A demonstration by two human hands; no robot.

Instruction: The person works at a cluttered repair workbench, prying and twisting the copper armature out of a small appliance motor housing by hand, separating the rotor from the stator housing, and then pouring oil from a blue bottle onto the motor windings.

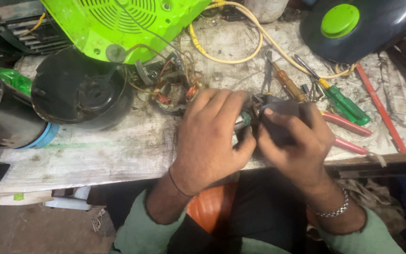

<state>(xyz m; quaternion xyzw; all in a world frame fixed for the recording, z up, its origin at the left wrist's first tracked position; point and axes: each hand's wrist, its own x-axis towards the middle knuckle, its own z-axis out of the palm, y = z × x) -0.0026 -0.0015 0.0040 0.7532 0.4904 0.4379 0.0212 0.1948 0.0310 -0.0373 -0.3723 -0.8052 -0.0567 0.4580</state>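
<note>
**Motor part held at bench edge**

We find the left hand and right hand both pinching a small grey metal motor part, just right of the round black plastic housing, near the green-handled screwdriver.

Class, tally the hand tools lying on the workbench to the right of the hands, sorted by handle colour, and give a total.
Green-handled screwdriver: 1
Amber-handled screwdriver: 1
Red-handled pliers: 1
Total: 3
</note>
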